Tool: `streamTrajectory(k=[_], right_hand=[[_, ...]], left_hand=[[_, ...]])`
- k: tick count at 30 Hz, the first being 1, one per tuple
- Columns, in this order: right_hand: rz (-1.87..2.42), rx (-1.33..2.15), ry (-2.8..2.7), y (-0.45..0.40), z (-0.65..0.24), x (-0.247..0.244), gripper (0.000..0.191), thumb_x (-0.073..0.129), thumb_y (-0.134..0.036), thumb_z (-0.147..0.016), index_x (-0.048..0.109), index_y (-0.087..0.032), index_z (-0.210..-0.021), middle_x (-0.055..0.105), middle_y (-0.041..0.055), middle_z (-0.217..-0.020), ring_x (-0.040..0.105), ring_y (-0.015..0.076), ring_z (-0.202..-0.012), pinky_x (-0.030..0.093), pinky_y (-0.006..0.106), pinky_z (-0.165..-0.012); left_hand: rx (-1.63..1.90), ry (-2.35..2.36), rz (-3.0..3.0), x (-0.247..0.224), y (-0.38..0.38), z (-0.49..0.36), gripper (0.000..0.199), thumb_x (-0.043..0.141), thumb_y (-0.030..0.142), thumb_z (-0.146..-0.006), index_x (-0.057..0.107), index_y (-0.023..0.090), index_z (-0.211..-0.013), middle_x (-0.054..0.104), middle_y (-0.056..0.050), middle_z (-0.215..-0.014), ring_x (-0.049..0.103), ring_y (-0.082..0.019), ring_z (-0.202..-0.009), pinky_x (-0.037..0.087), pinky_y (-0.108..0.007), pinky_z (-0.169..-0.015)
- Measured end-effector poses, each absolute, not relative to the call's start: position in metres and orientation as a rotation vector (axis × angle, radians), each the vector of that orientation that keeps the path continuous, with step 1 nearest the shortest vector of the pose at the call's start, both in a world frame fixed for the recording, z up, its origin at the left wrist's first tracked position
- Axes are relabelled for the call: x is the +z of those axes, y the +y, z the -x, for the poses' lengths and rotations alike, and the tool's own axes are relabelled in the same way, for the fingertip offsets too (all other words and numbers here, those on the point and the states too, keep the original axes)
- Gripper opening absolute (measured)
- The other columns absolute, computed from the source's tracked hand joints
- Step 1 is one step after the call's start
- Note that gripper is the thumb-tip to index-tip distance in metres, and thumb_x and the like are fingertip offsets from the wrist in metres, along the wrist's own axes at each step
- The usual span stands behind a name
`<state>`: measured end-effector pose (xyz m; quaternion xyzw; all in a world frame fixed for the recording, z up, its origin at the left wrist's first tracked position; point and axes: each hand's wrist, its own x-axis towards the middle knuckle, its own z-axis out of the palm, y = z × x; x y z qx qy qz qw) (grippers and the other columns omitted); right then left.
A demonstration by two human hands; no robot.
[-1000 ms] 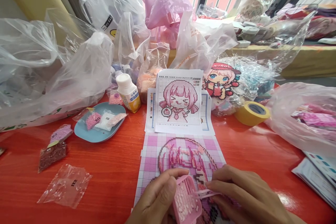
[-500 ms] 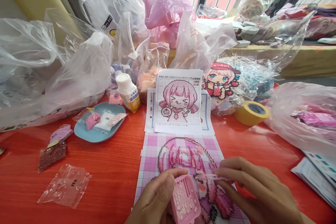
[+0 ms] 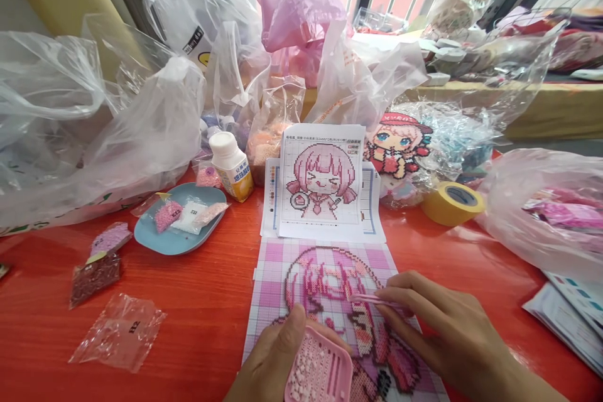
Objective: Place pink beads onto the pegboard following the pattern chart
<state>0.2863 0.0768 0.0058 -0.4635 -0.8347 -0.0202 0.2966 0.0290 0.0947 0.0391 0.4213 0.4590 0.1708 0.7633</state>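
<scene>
My left hand (image 3: 276, 352) grips a small pink bead tray (image 3: 343, 361) with pale beads gathered on its left side. Pinched in my right hand (image 3: 443, 326) are pink tweezers (image 3: 370, 298), their tips over the eye area of a bead picture. Whether the tips hold a bead is too small to tell. The bead picture lies on a pink-and-white checked pegboard (image 3: 268, 289), partly covered by both hands and the tray. Behind it, a printed pattern sheet (image 3: 323, 179) with a pink-haired figure leans upright.
On the left, a blue plate (image 3: 179, 248) carries bead bags, near a clear H2 bag (image 3: 120, 333) and a dark red bead bag (image 3: 95, 279). A white bottle (image 3: 230, 166) stands behind. To the right are a yellow tape roll (image 3: 453, 203) and a plastic bag (image 3: 541, 201).
The tray has moved left and down with my left hand, and its beads now lie toward the left. My right hand has brought the tweezers up and slightly left, off the tray's side.
</scene>
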Motion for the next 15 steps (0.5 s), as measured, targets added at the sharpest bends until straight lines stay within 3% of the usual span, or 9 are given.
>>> streamTrajectory(k=[9, 15], right_hand=[[1.233, -0.111, -2.253, 0.0752, -0.2862, 0.0028, 0.009, 0.052, -0.017, -0.095, 0.060, -0.020, -0.098, 0.065, 0.0011, -0.082, 0.063, 0.0079, -0.061, 0.047, 0.017, -0.053], [1.238, -0.150, -2.258, 0.0754, -0.2869, 0.0031, 0.009, 0.051, -0.019, -0.095, 0.060, -0.019, -0.097, 0.065, 0.0014, -0.081, 0.064, 0.0086, -0.061, 0.047, 0.018, -0.052]], left_hand=[[0.375, 1.112, -0.989, 0.0459, 0.0938, -0.0331, 0.068, 0.036, 0.071, -0.089, 0.075, 0.016, -0.084, 0.066, -0.007, -0.076, 0.057, -0.018, -0.067, 0.046, -0.027, -0.067], [0.391, 0.983, -0.799, 0.0403, 0.0919, -0.0326, 0.065, 0.043, 0.071, -0.086, 0.071, 0.013, -0.101, 0.071, -0.010, -0.076, 0.064, -0.022, -0.070, 0.051, -0.030, -0.067]])
